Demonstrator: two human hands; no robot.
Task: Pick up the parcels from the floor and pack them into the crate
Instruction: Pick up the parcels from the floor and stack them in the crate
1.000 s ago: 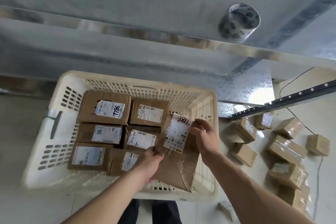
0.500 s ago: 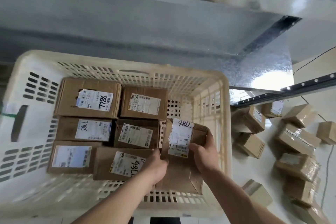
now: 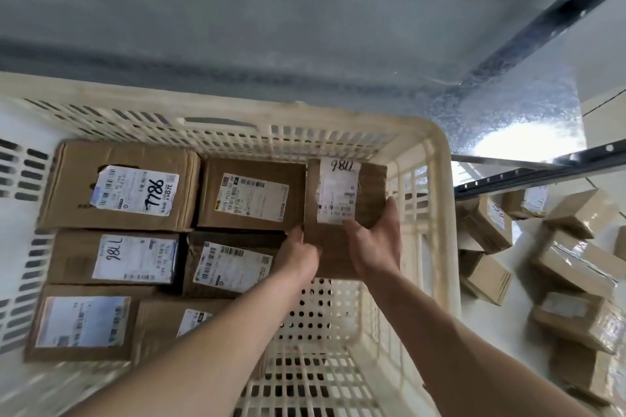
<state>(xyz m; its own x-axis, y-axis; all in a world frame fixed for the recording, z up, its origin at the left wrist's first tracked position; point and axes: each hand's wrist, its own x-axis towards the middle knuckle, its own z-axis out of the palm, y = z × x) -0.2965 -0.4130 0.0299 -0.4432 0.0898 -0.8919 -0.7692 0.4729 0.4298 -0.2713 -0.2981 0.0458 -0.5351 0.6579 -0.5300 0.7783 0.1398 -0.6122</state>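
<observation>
Head view shows both hands on one parcel (image 3: pixel 342 213) at centre frame: the left hand (image 3: pixel 299 256) grips its left edge with curled fingers, and the right hand (image 3: pixel 376 244) cups its right side, thumb over the near edge of the label (image 3: pixel 338 193) (marked 98LL, as far as it reads). That parcel is inside the crate (image 3: pixel 437 159), in the far right corner, just beside a labelled box (image 3: pixel 252 195) on its left; whether it sits flat on the bottom yet is hard to tell.

Six other parcels lie packed across the left and middle of the crate, among them one (image 3: pixel 118 186) marked 7786 at upper left. Bare perforated bottom (image 3: pixel 315 318) shows at lower centre, so room remains.

Outside, at right of frame, a heap of parcels (image 3: pixel 572 267) lies on the floor. By my reading the job is perhaps half done: this one needs letting go, then the heap needs fetching.
</observation>
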